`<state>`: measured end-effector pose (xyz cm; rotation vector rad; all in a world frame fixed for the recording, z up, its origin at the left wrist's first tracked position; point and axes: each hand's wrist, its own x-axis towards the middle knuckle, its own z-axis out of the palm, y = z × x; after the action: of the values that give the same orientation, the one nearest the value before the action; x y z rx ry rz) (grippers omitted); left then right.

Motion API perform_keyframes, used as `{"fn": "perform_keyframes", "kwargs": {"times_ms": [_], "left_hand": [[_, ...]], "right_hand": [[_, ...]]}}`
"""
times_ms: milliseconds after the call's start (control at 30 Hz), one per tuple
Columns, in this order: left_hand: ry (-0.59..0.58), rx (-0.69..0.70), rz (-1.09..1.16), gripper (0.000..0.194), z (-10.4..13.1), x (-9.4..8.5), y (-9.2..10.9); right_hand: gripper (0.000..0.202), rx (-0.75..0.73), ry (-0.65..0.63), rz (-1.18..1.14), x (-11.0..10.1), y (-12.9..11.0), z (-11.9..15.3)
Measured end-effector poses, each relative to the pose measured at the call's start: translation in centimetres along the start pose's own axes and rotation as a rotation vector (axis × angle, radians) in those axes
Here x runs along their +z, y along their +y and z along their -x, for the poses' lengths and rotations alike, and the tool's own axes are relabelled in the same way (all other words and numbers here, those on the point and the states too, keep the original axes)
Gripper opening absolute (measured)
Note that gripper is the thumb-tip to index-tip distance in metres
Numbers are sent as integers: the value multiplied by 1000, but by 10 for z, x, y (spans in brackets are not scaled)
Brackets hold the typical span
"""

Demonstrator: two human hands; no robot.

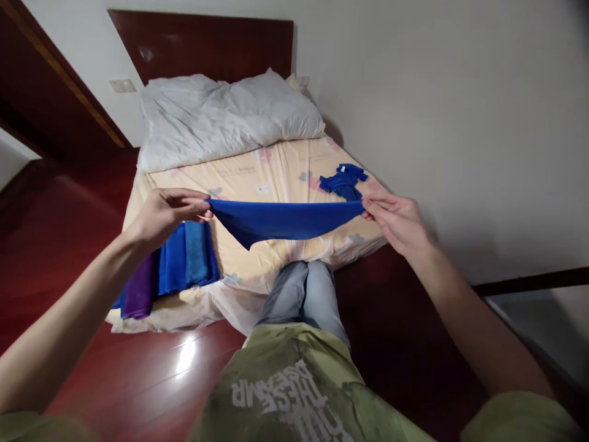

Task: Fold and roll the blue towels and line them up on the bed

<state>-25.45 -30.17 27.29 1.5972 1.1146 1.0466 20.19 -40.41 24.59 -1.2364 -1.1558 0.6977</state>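
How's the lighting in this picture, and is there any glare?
Head view: strong glare on the red floor, lower left; head view: fainter gleam on the headboard; head view: soft shadow on the wall beside the white bedding; head view: no glare on the held-up blue cloth.

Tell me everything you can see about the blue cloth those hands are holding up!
The blue cloth is plain, bright blue all over, and looks thin and soft. The left hand pinches one end and the right hand pinches the other, so its top edge runs nearly straight between them. Below, it hangs in a shallow curve, with one pointed corner dangling toward the left. It's held up, seen against the bed behind it.
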Motion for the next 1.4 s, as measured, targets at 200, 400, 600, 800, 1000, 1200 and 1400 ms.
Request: {"fn": "perform_keyframes", "kwargs": {"times_ms": [200,400,600,800,1000,1200,1400], "left_hand": [[-36,-121,-21,45,10,-1,-8],[22,-171,52,42,-30,1,-42],[115,-37,55,44,-91,9,-55],[292,334,-80,47,-114,-5,-44],[360,170,-305,49,-41,26,-149],[129,-405,-426,41,54,94,-288],[196,-519,-307,40,71,110,-321]], "right_hand": [[46,119,-64,-24,6,6,-4],[39,208,-98,-74,49,44,-55],[39,80,-5,-55,94,74,-121],[40,-343,4,49,78,73,-150],[37,-172,-136,145,68,162,-79],[36,419,-224,222,93,282,29],[46,581,-70,151,102,320,62]]}}
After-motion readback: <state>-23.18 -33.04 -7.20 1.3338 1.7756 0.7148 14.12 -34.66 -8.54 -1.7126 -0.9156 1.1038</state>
